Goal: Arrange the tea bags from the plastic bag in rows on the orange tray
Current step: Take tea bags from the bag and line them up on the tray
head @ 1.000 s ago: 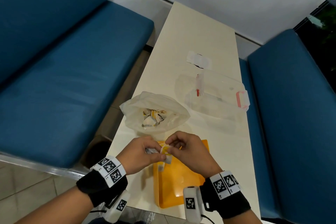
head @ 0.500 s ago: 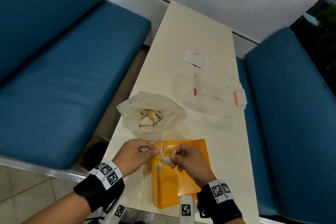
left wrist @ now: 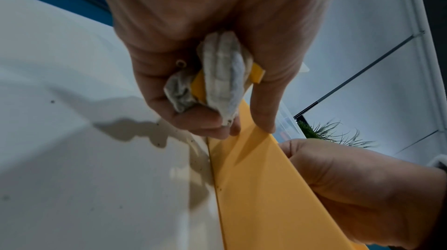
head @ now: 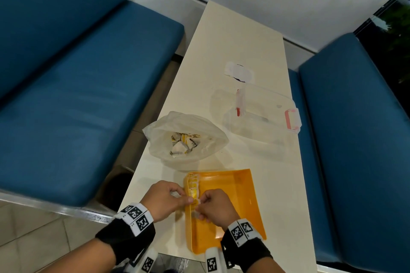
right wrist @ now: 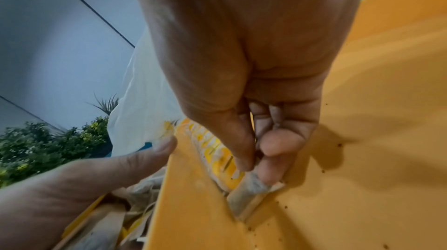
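The orange tray (head: 239, 201) lies at the near end of the table, with a row of tea bags (head: 192, 186) standing along its left wall. My right hand (head: 211, 206) pinches one tea bag (right wrist: 251, 191) between thumb and fingers and holds it down at the near end of that row (right wrist: 215, 151). My left hand (head: 166, 198) rests at the tray's left wall (left wrist: 254, 177) and grips a small bunch of tea bags (left wrist: 217, 82) in its curled fingers. The white plastic bag (head: 186, 137) lies open beyond the tray with more tea bags (head: 183, 143) inside.
A clear plastic box with pink latches (head: 266, 113) stands at the right of the cream table (head: 233, 40), with a white label (head: 239, 72) beyond it. Blue benches (head: 77, 84) flank the table on both sides. Brown crumbs dot the tray floor (right wrist: 362, 187).
Both hands have come down from above the tray's far edge to its left wall. The right hand has brought its tea bag down to the end of the row.
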